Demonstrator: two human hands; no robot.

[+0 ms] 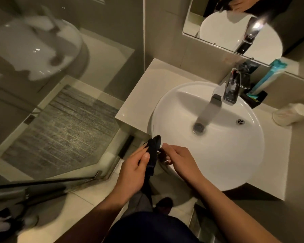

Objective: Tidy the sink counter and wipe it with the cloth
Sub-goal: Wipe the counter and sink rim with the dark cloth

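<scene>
A dark cloth [152, 155] hangs bunched in front of the round white basin [226, 155], just off its near left rim. My left hand [133, 171] grips the cloth from the left, thumb on top. My right hand [179, 162] pinches the cloth's upper part from the right, fingers curled against the basin's rim. The pale counter [147, 95] lies left of and behind the basin. A chrome tap [230, 88] stands at the basin's back.
A black holder [256, 99] with a teal and white tube [268, 78] sits behind the tap. A white bottle [290, 114] lies on its side at the counter's right. A mirror [235, 23] hangs above. A glass shower wall [60, 111] stands to the left.
</scene>
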